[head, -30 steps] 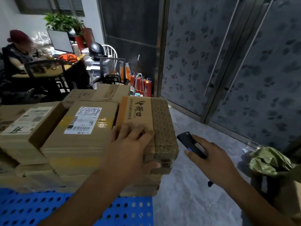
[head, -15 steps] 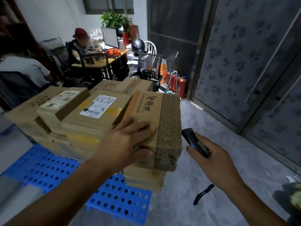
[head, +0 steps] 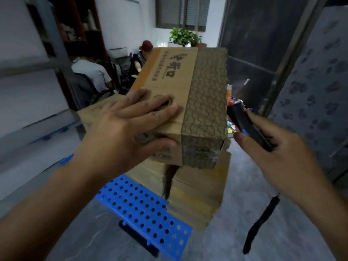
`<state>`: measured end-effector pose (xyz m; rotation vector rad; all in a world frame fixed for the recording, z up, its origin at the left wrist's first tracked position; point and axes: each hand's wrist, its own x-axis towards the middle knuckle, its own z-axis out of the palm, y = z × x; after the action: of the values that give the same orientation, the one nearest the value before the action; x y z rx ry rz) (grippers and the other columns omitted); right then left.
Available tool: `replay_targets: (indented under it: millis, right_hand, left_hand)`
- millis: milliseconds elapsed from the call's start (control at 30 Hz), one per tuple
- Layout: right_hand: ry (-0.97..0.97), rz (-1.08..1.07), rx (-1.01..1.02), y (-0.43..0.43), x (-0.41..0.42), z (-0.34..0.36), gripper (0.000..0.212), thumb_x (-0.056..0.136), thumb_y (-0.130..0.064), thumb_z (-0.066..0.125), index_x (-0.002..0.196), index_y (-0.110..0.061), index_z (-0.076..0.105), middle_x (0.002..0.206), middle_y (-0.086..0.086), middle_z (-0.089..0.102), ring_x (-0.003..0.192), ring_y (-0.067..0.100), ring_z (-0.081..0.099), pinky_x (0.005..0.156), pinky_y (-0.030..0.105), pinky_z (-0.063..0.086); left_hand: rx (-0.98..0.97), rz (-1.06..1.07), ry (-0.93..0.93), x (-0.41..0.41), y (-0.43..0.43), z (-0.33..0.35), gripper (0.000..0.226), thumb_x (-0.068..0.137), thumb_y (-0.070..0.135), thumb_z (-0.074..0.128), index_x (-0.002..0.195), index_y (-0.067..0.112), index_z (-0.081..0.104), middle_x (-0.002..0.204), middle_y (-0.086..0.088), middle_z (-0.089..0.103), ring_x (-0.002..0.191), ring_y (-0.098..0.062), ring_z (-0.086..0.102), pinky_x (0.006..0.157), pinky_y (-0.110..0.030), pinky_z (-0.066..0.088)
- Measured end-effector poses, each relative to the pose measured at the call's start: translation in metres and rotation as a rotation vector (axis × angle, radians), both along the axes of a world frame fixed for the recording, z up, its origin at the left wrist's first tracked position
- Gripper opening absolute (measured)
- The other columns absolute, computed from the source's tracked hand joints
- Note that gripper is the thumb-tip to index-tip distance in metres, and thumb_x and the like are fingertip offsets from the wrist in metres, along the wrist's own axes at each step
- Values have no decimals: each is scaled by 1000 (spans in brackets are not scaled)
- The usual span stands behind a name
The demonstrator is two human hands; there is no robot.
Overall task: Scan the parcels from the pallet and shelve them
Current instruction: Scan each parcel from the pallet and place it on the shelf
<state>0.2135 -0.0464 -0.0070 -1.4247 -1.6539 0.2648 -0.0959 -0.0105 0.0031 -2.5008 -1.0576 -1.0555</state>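
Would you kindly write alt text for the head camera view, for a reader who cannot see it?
The person's left hand grips a printed cardboard box tilted above stacked parcels on a blue perforated pallet, while the right hand holds a black scanner beside it. Two seated people are in the background.

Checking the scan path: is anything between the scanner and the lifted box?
Nothing visible. The scanner in the right hand sits beside the patterned box, open gap between; the left hand grips its near end.

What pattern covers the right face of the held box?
Dark fish-scale print on the brown box, seen best in the head view.
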Motion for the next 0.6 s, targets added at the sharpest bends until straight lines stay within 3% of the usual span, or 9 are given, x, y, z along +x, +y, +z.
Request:
replay_targets:
  millis: [100, 267, 367, 467, 600]
  right_hand:
    - [-9, 110, 33, 9, -57, 20, 52, 82, -67, 63, 133, -60, 52, 105, -32, 67, 86, -9, 65, 66, 13, 52]
    - [-11, 295, 103, 14, -186, 43, 59, 77, -68, 57, 133, -49, 58, 108, -30, 67, 92, -15, 60, 69, 8, 45]
    - [-15, 430, 111, 17, -279, 50, 65, 75, -67, 57, 137, -48, 54, 109, -38, 57, 91, -25, 54, 64, 6, 44]
    - [-31, 587, 87, 10, -388, 53, 68, 74, -71, 56, 139, -51, 50, 114, -46, 47, 96, -27, 50, 73, 6, 40]
    - [-41, 752, 54, -7, -536, 51, 71, 76, -71, 56, 142, -45, 50, 123, -20, 61, 100, -5, 58, 79, 24, 52]
  left_hand:
    - [69, 118, -23, -58, -27, 17, 66, 86, 53, 75, 143, 24, 56, 150, 1, 54, 143, -35, 46, 103, -64, 46]
    - [116, 303, -43, -173, -83, 36, 67, 83, 50, 75, 142, 23, 58, 148, 0, 56, 142, -36, 47, 98, -63, 49]
    - [131, 462, -14, -257, -123, 45, 65, 85, 53, 69, 142, 23, 60, 149, 1, 55, 142, -36, 47, 97, -61, 50]
    - [132, 620, 21, -348, -169, 49, 65, 87, 58, 61, 143, 25, 58, 150, 2, 54, 143, -35, 45, 97, -62, 50]
    - [92, 794, 82, -467, -233, 51, 64, 90, 59, 60, 146, 30, 55, 152, 6, 52, 144, -31, 44, 98, -62, 48]
